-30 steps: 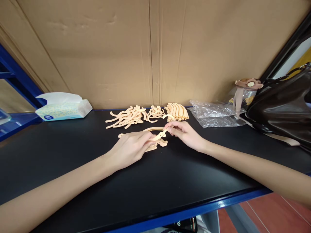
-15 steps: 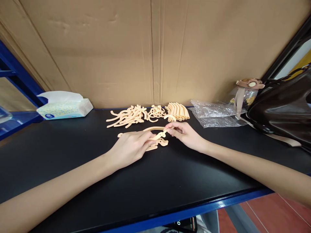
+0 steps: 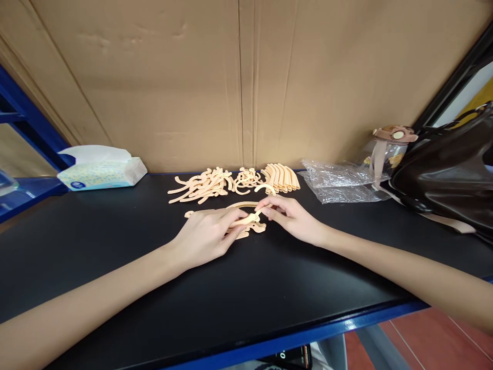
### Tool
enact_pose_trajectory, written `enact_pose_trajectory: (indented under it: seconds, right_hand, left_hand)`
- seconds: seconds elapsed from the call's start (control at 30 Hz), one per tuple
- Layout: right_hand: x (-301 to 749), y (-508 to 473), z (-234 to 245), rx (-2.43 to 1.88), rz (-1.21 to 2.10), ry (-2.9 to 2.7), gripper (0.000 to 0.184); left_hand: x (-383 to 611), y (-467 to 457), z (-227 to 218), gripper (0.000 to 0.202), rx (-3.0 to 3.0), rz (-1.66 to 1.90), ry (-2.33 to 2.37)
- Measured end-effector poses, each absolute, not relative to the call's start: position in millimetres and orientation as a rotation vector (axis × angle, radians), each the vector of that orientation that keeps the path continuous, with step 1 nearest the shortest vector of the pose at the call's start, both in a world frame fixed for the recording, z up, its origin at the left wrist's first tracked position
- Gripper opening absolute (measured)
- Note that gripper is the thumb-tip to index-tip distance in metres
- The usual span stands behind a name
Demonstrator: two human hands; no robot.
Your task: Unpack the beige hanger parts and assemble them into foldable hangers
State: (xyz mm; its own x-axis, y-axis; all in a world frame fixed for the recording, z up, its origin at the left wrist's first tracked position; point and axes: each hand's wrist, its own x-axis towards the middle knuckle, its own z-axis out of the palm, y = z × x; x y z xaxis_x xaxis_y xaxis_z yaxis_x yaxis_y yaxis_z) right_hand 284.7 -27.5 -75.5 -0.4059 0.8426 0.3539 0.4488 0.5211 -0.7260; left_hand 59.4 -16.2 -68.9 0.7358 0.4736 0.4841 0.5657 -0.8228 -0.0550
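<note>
My left hand (image 3: 206,232) pinches a beige curved plastic piece (image 3: 243,221) between thumb and fingers. My right hand (image 3: 288,215) grips a second slim beige piece (image 3: 261,211), whose end meets the first one between my hands. Whether the two are locked together I cannot tell. Below and behind them on the black table lie more beige parts: a long curved bar (image 3: 242,204) and a piece with a hole and rounded end (image 3: 259,227). My left hand partly covers these.
At the back sit a heap of curved arms (image 3: 204,186), a pile of small hooks (image 3: 248,179) and a neat row of tubular parts (image 3: 282,177). A tissue pack (image 3: 102,169) is at left; clear plastic bags (image 3: 335,180), a bottle (image 3: 395,146) and a dark bag (image 3: 442,164) are at right.
My right hand has shifted slightly left and lower, bringing its slim piece closer to the left one. The left piece has tilted flatter.
</note>
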Motion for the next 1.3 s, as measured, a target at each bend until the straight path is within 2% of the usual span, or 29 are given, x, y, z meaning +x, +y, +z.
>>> enact_pose_trajectory:
  seconds: [0.17,0.33,0.47,0.57,0.73,0.83,1.07,1.3]
  right_hand:
    - [281.4,-37.5,-73.5,-0.899,0.618,-2.255,0.024]
    - [286.3,-35.4,-72.5,-0.832,0.553,-2.097,0.029]
    - [295.2,-23.1,-76.3,-0.965,0.314,-2.127,0.024]
    - [299.1,-15.5,-80.3,-1.041,0.204,-2.318,0.028]
    - [299.1,-11.9,-84.2,-1.161,0.229,-2.29,0.025]
    - [299.5,-10.8,-86.5,-1.189,0.297,-2.208,0.021]
    - [297.7,-12.7,-85.8,-1.085,0.244,-2.201,0.022]
    - [296.3,-18.0,-82.5,-1.05,0.238,-2.251,0.029]
  left_hand:
    - [61.2,-14.1,-68.9,0.025,-2.639,-0.609,-0.769]
    - [59.8,-15.6,-62.5,0.025,-2.67,-0.61,-1.081]
    - [57.8,-16.6,-48.7,0.026,-2.762,-0.852,-1.311]
    - [55.5,-13.2,-38.5,0.029,-2.927,-1.098,-1.577]
    - [43.9,4.1,-37.5,0.03,-3.041,-1.638,-2.454]
    - [37.2,12.8,-42.1,0.032,-2.933,-1.758,-2.727]
    - [38.1,13.6,-44.6,0.023,-2.958,-1.613,-2.811]
    - [42.1,9.5,-46.1,0.026,-3.034,-1.586,-2.725]
